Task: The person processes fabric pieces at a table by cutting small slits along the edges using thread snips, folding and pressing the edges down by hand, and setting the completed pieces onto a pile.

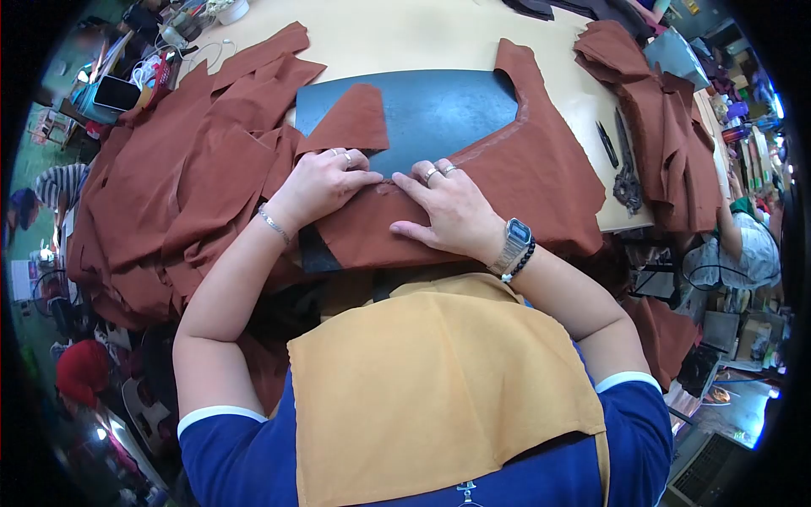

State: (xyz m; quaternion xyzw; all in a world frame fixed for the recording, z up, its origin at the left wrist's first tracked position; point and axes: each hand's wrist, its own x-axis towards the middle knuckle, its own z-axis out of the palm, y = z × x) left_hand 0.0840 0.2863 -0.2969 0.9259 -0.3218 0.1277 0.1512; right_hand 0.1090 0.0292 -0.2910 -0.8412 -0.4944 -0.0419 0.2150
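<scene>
A rust-brown cut fabric piece (541, 173) lies over a dark board (439, 97) in front of me. My left hand (331, 184) pinches the fabric's near edge, its thumb and index finger pressed together there. My right hand (452, 207) rests on the same fabric, fingers stretched out and thumb apart, with the index fingertip at the edge close to my left fingertips. A faint pale line runs along the fabric's inner curve. Beside my left hand, a smaller brown flap (355, 118) lies on the board.
Heaped brown fabric pieces (169, 186) cover the left side of the table (380, 38). More brown fabric (676, 144) hangs over the right edge. Large dark scissors (625, 173) and a small black tool (606, 144) lie at right. A phone (117, 94) sits at far left.
</scene>
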